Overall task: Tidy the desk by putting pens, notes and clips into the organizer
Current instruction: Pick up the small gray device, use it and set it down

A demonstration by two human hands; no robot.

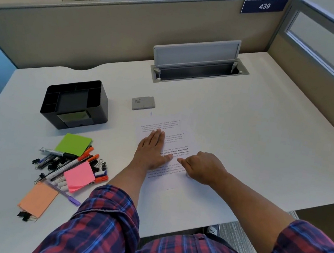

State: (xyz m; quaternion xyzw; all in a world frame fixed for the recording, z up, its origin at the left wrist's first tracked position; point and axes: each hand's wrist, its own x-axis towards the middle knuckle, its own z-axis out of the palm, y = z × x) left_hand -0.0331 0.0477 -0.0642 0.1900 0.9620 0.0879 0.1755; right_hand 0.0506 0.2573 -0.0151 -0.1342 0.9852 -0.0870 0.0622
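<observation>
A black desk organizer (98, 104) stands at the left of the white desk, its compartments holding nothing I can see. In front of it lies a heap of pens and markers (71, 162), black binder clips (100, 165), a green note pad (73, 144), a pink note pad (78, 176) and an orange pad (37, 199). A printed sheet of paper (162, 125) lies at the desk's middle. My left hand (151, 152) rests flat on it, fingers straight. My right hand (203, 168) lies on the sheet with fingers curled under and holds nothing I can see.
A small grey box (143, 103) lies beyond the paper. A cable tray with its lid raised (195, 53) sits at the back of the desk (247, 127). Beige partition walls (110, 32) close off the back and right. More black clips (24, 215) lie near the front left edge.
</observation>
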